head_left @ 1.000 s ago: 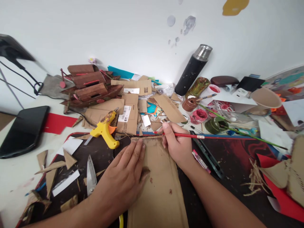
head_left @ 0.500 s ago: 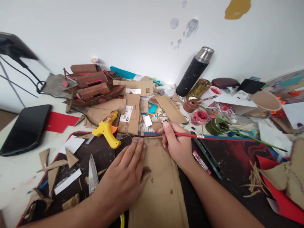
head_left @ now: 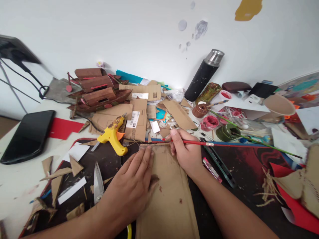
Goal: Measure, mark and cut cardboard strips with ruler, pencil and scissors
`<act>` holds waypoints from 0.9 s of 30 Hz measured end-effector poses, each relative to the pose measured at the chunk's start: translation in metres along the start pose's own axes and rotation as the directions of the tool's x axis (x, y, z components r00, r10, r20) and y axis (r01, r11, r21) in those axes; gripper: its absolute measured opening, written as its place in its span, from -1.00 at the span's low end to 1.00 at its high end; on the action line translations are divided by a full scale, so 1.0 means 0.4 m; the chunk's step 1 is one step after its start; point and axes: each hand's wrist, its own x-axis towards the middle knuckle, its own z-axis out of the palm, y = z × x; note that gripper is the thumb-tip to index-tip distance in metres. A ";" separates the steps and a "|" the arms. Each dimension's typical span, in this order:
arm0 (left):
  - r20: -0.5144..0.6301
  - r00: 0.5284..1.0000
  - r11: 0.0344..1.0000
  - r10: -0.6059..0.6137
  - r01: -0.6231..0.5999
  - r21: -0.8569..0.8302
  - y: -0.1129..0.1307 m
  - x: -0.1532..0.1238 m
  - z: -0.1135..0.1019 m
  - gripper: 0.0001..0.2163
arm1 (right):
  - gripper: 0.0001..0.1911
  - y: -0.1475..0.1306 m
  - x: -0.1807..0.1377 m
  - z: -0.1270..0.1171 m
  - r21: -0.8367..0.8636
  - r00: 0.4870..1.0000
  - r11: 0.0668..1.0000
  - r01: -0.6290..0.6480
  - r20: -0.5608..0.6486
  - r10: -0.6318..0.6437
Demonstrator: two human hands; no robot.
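A long strip of brown cardboard (head_left: 171, 199) lies lengthwise in front of me, with a few dark spots on it. My left hand (head_left: 136, 181) rests flat on its left side, fingers stretched toward the far edge. At the far right corner of the strip, my right hand (head_left: 185, 151) is closed around a thin red paintbrush (head_left: 195, 142). The metal ferrule of the brush points right, and its other end is partly hidden by my fingers. Scissors (head_left: 98, 184) lie left of my left hand, partly covered by it. Beyond them rests a yellow glue gun (head_left: 112, 137).
Cardboard scraps (head_left: 57, 186) litter the left of the dark mat. Brown model boats (head_left: 97, 89) stand at the back left, near a black phone (head_left: 27, 136). A black flask (head_left: 203, 76) leans against the wall. Open paint jars (head_left: 209, 122) and a dark green cutter (head_left: 219, 166) are on the right.
Very little differs. The red paintbrush has shifted slightly left in my right hand, while my left hand stays flat on the cardboard.
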 end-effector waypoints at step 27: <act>-0.003 1.000 1.000 0.012 -0.012 0.005 -0.002 0.005 -0.007 -0.55 | -0.46 0.010 0.001 -0.002 0.000 1.000 1.000 -0.020 0.016 0.020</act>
